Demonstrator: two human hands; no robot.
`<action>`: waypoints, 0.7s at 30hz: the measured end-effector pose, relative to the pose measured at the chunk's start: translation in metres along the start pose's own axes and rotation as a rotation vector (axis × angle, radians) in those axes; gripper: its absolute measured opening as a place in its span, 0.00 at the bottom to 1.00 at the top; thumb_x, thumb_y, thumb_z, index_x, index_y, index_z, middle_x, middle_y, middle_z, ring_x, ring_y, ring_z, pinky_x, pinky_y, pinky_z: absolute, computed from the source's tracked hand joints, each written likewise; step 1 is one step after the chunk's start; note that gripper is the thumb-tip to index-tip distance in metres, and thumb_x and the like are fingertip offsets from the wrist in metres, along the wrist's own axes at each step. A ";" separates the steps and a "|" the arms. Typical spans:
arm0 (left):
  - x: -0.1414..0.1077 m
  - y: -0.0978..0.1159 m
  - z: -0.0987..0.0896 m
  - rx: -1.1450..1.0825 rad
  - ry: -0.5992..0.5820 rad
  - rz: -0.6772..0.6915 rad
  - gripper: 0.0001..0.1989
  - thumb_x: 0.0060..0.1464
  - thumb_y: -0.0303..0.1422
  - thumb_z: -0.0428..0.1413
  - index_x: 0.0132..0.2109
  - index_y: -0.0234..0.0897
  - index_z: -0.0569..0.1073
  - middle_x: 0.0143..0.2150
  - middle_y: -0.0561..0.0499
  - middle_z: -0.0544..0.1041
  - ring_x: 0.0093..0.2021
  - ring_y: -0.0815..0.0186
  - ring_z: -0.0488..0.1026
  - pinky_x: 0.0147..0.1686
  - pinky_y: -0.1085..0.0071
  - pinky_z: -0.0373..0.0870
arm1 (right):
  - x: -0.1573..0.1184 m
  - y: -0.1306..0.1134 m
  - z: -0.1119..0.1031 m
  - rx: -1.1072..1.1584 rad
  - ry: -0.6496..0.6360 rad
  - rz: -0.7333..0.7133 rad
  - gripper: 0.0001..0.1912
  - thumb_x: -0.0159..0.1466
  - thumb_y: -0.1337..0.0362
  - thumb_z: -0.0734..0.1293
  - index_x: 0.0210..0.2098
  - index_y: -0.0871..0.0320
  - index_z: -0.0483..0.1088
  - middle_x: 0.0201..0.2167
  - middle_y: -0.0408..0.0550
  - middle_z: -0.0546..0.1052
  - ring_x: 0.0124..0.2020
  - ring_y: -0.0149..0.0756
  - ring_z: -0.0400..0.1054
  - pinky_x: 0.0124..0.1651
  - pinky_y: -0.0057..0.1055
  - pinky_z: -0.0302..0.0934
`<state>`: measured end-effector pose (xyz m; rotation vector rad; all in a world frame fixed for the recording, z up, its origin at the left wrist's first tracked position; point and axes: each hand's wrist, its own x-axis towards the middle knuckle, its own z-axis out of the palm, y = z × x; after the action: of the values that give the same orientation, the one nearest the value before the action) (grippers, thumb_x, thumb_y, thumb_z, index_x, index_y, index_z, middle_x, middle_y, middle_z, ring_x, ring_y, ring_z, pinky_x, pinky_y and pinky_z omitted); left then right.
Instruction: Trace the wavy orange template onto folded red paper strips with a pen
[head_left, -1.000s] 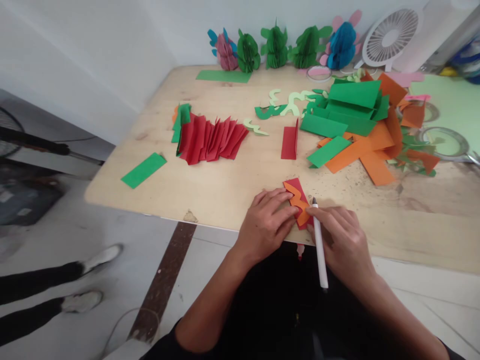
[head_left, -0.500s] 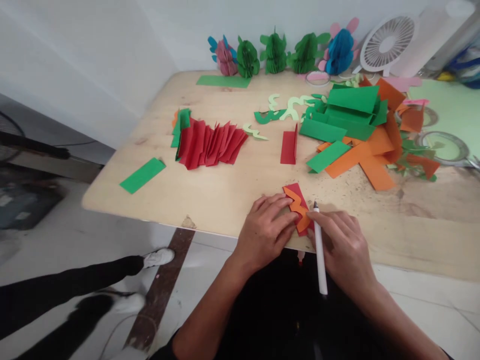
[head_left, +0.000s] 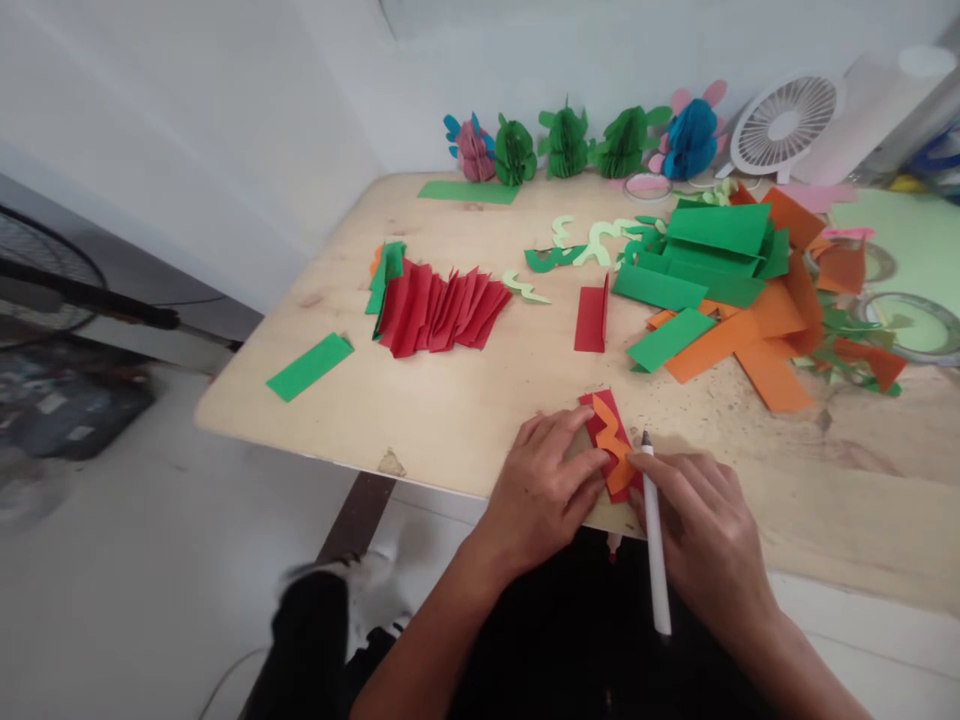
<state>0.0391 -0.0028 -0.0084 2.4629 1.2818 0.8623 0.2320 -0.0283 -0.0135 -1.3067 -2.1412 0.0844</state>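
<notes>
A wavy-edged orange paper cutout [head_left: 611, 440] lies on a folded red paper strip [head_left: 598, 402] near the table's front edge. The fingertips of my left hand [head_left: 546, 485] press on the strip and the cutout's left side, thumb and forefinger bent. In my right hand [head_left: 709, 515] is a white pencil [head_left: 657, 560], held between thumb and fingers with its dark tip pointing away from me. That hand's fingertips also touch the cutout's right side. Part of the red strip is hidden beneath the cutout and my fingers.
Ahead stands a folded red piece [head_left: 590, 318]. A row of red folded papers [head_left: 442, 310] lies left, a green strip [head_left: 310, 367] nearer the corner. Green papers [head_left: 716, 230] and orange papers [head_left: 772, 370] are heaped right. A fan [head_left: 784, 125] stands behind. Someone's legs [head_left: 311, 630] show left.
The orange cutout has shifted right on the red strip, away from its upper left corner. Both hands stay on it. The other person's legs have moved rightward, and the view has tilted slightly.
</notes>
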 end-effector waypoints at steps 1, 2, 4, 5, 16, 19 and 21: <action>0.000 0.000 0.000 0.003 -0.008 0.000 0.10 0.62 0.32 0.51 0.45 0.38 0.76 0.58 0.41 0.69 0.57 0.55 0.67 0.54 0.54 0.68 | 0.000 0.000 0.000 -0.001 0.000 0.000 0.12 0.66 0.72 0.62 0.48 0.58 0.69 0.36 0.49 0.78 0.38 0.39 0.68 0.41 0.35 0.57; 0.000 0.000 -0.001 0.004 -0.008 0.000 0.09 0.61 0.32 0.51 0.44 0.38 0.76 0.58 0.41 0.69 0.57 0.54 0.67 0.54 0.54 0.68 | 0.000 0.000 0.000 -0.004 -0.002 0.002 0.13 0.66 0.72 0.61 0.48 0.58 0.69 0.36 0.49 0.78 0.39 0.39 0.68 0.41 0.36 0.57; 0.000 0.000 0.000 -0.002 0.006 -0.004 0.09 0.60 0.31 0.52 0.44 0.37 0.76 0.55 0.41 0.70 0.55 0.54 0.67 0.54 0.54 0.69 | 0.000 0.000 0.000 -0.007 -0.008 0.004 0.13 0.66 0.73 0.61 0.49 0.58 0.69 0.36 0.49 0.78 0.39 0.40 0.68 0.41 0.36 0.57; 0.000 0.000 0.000 -0.003 0.017 -0.007 0.08 0.60 0.31 0.53 0.44 0.37 0.76 0.54 0.41 0.70 0.55 0.54 0.67 0.54 0.54 0.69 | 0.000 0.000 0.000 -0.007 -0.010 0.004 0.13 0.66 0.72 0.61 0.48 0.58 0.69 0.36 0.49 0.78 0.38 0.40 0.68 0.42 0.37 0.57; 0.001 0.005 0.000 0.081 -0.097 0.001 0.10 0.64 0.30 0.47 0.44 0.35 0.73 0.60 0.40 0.71 0.63 0.53 0.63 0.60 0.49 0.63 | -0.001 -0.001 0.000 -0.003 -0.007 -0.006 0.13 0.67 0.72 0.60 0.49 0.58 0.69 0.35 0.49 0.77 0.39 0.40 0.68 0.41 0.36 0.57; -0.001 0.006 0.001 0.085 -0.084 -0.001 0.10 0.64 0.31 0.47 0.45 0.35 0.72 0.59 0.41 0.72 0.62 0.53 0.65 0.61 0.49 0.62 | -0.001 0.000 0.000 -0.006 0.001 -0.008 0.12 0.67 0.71 0.61 0.49 0.58 0.69 0.35 0.49 0.77 0.38 0.40 0.68 0.41 0.36 0.58; -0.001 0.006 0.002 0.083 -0.074 -0.001 0.10 0.64 0.31 0.47 0.45 0.36 0.72 0.58 0.42 0.73 0.62 0.54 0.65 0.60 0.50 0.62 | 0.000 -0.001 0.000 -0.004 0.004 -0.007 0.12 0.67 0.71 0.61 0.48 0.57 0.70 0.35 0.49 0.77 0.38 0.40 0.69 0.41 0.37 0.58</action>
<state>0.0435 -0.0070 -0.0076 2.5316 1.3179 0.7246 0.2316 -0.0289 -0.0133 -1.3006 -2.1441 0.0743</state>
